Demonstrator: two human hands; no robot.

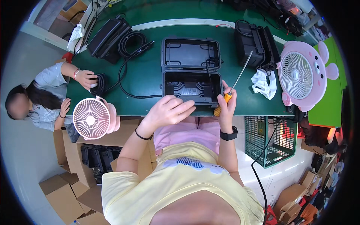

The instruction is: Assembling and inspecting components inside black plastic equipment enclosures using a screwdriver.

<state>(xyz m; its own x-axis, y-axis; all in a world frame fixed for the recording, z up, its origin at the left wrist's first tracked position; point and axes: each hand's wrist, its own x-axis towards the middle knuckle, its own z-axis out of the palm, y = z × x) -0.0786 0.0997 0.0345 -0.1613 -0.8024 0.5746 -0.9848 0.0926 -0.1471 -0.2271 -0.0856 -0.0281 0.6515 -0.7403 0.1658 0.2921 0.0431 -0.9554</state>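
Gripping a long steel screwdriver with an amber-yellow handle (227, 98), the right hand (226, 108) has thumb and fingers clamped on it, shaft slanting up and rightward, tip clear of the work! And there's the open black plastic case (204, 100), sitting at the near edge of the green tabletop (144, 107), its ribbed black lid (191, 55) tipped back on the far side. Over at the front left corner, it's the left hand (170, 109), fingers bent at the rim; whether they pinch anything, I cannot tell. A thick black cable (144, 97) meets the case's left side. Out left, a co-worker's hand (87, 78) rests on a coiled black cord (98, 85), while a crumpled white cloth (264, 84) lies right of the screwdriver.
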